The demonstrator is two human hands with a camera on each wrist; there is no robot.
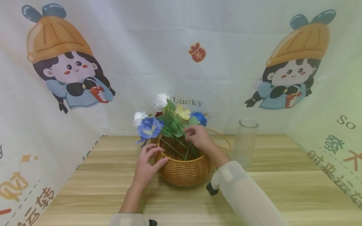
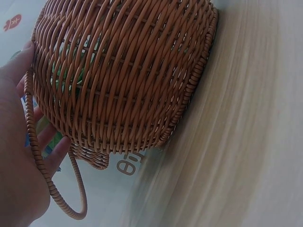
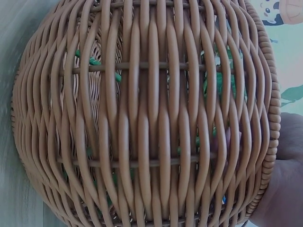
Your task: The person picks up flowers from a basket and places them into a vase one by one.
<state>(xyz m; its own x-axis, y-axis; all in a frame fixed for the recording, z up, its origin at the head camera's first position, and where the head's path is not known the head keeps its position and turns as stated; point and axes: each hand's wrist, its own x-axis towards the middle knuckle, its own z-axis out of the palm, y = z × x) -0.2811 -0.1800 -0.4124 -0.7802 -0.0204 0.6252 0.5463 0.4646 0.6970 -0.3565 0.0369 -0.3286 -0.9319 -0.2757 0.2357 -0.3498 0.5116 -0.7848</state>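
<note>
A round brown wicker basket [image 1: 183, 172] sits on the table with several flowers leaning out of its mouth. They include a white rose [image 1: 161, 102], a purple-blue flower [image 1: 150, 127], a yellow flower [image 1: 183, 112] and a blue rose [image 1: 199, 118]. My left hand [image 1: 145, 166] holds the basket's left rim, thumb on the front edge; in the left wrist view its fingers pass behind a looped handle [image 2: 52, 187]. Over the right side of the opening, my right hand [image 1: 199, 138] pinches a green stem among the leaves. Wicker [image 3: 151, 118] hides most of that hand in the right wrist view.
To the right of the basket stands a tall clear glass vase [image 1: 245, 144]. Another looped handle [image 1: 227, 145] sticks out on the basket's right side. A printed cloth [image 1: 226, 69] hangs behind and around the wooden table [image 1: 99, 188].
</note>
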